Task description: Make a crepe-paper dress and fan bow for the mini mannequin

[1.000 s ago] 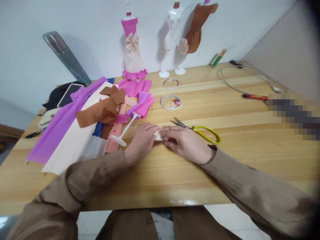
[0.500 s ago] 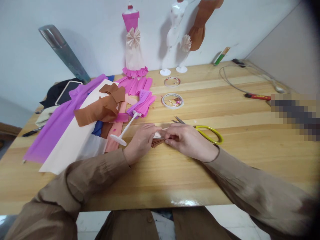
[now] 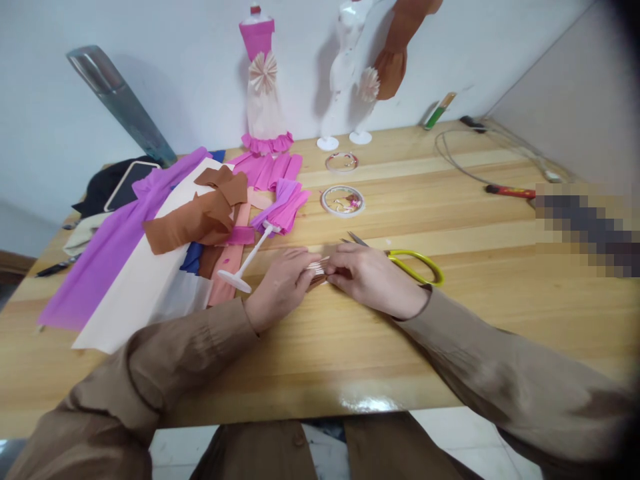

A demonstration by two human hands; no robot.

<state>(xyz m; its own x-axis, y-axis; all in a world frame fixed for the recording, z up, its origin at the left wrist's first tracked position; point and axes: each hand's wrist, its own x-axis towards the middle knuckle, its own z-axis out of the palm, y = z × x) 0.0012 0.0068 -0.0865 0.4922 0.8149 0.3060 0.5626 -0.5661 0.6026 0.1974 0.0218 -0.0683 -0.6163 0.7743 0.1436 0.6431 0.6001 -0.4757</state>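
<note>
A small pleated strip of brown and white paper (image 3: 317, 272) lies between my hands, low over the table. My left hand (image 3: 285, 280) has its fingers closed on the strip's left end. Fingers of my right hand (image 3: 363, 273) pinch its right end, and they cover part of the folds. Just behind my right hand lie scissors (image 3: 417, 267) with yellow handles, their blades partly hidden by it. Left of my left hand, a white doll stand (image 3: 250, 257) leans on its side, with a pink and purple pleated paper piece (image 3: 281, 212) at its upper end.
Brown (image 3: 193, 217), purple (image 3: 95, 267) and cream paper (image 3: 130, 267) pile up at the left. Two tape rolls (image 3: 343, 201) lie mid-table. Dressed mannequin (image 3: 265, 93) and bare mannequin (image 3: 345, 73) stand at the wall. A cable (image 3: 455, 167) and a red-handled tool (image 3: 510, 192) lie right.
The view has shifted slightly. My hands have drawn a little closer together on the pleated strip, and less of it shows between them.
</note>
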